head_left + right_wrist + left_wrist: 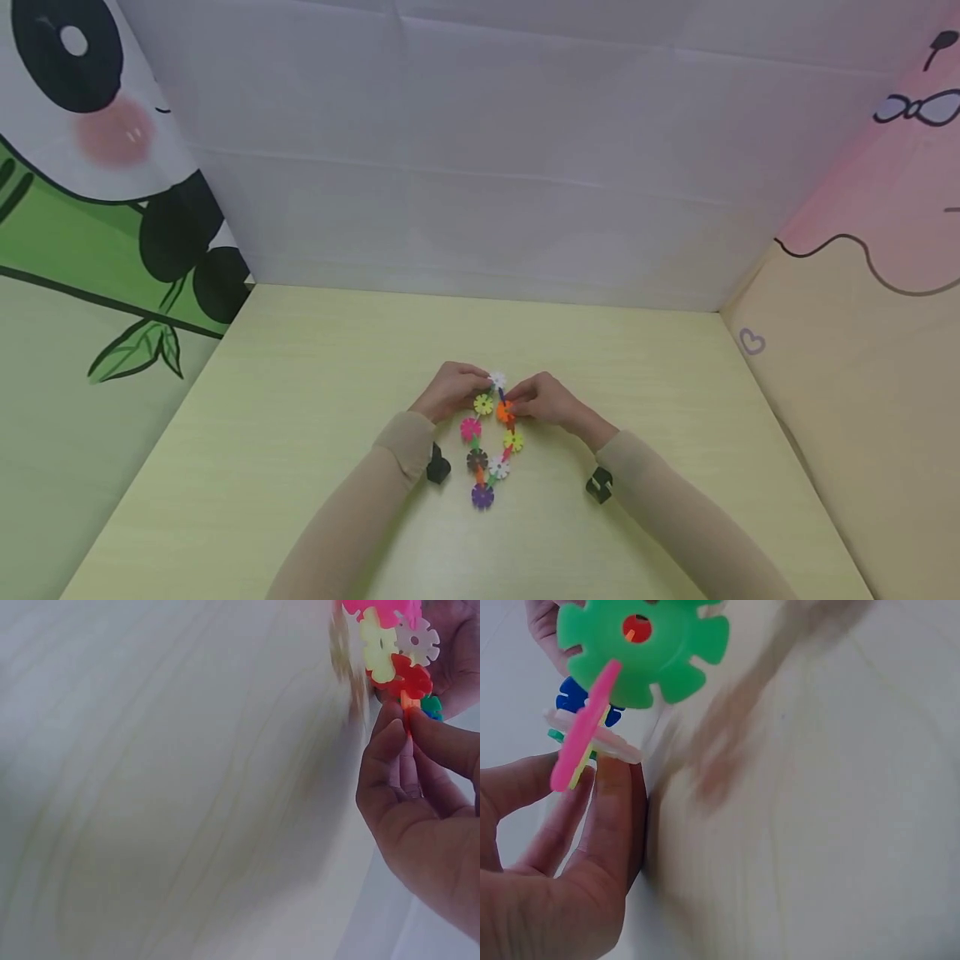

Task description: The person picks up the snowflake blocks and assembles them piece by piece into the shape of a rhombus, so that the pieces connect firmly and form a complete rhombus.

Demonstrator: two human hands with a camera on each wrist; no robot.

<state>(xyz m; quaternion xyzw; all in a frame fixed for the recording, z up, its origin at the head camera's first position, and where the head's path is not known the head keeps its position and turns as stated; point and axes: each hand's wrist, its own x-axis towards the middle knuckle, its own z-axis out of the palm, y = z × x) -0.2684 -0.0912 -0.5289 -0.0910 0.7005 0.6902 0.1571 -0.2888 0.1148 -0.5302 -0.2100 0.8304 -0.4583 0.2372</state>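
Observation:
A chain of slotted plastic flower discs, bent into a narrow loop, hangs between both hands in the head view. My left hand (453, 390) pinches it near the white disc (497, 380) at the loop's far end. My right hand (553, 401) pinches the orange disc (505, 411) between thumb and fingers. Down the left side run a yellow disc (483, 404), a pink disc (470, 429) and a brown disc (477, 459). A purple disc (482, 497) is at the near end. Close to the left wrist camera is a green disc (679, 649), with a pink disc (585, 727) edge-on.
The pale wooden table (300, 433) lies under both forearms. A white back wall (480, 225) closes the far edge, with cartoon-printed panels at left and right. Each wrist carries a small black camera, such as the right one (599, 485).

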